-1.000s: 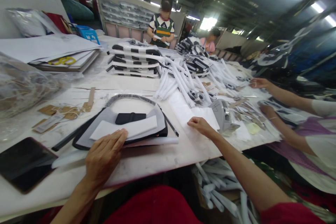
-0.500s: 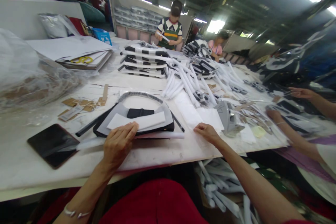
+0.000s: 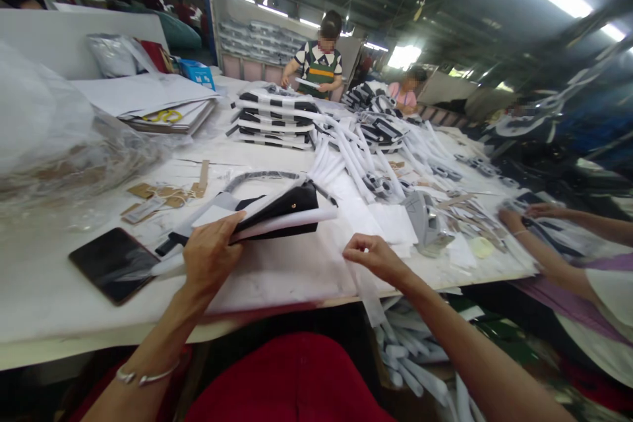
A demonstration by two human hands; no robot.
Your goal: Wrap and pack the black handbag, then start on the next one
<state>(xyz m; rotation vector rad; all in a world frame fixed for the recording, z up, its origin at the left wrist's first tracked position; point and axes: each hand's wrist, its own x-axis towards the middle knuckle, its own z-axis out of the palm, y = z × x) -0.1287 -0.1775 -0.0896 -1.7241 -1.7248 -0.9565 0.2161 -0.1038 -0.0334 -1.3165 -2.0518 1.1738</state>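
Observation:
My left hand [image 3: 210,254] is closed around the lower left part of a black handbag [image 3: 294,206], which is tilted up off the table on its near side. White padding and a white wrapped strap [image 3: 301,219] run along the bag, and its covered handle [image 3: 264,176] arches behind. To the right of the bag, my right hand [image 3: 376,258] pinches a thin translucent white strip [image 3: 370,300] that hangs down over the table's front edge. A gap separates the right hand from the bag.
A dark tablet-like slab [image 3: 113,265] and cardboard tags [image 3: 165,196] lie at left. Stacked bags [image 3: 277,120] stand behind; a grey tape dispenser [image 3: 421,219] sits at right. White tubes [image 3: 413,356] fill space below the table. A co-worker's hands [image 3: 514,217] work at far right.
My left hand has lifted and tipped the bag, which lay flatter before. My right hand has moved left and a little nearer, with the translucent strip now hanging from it.

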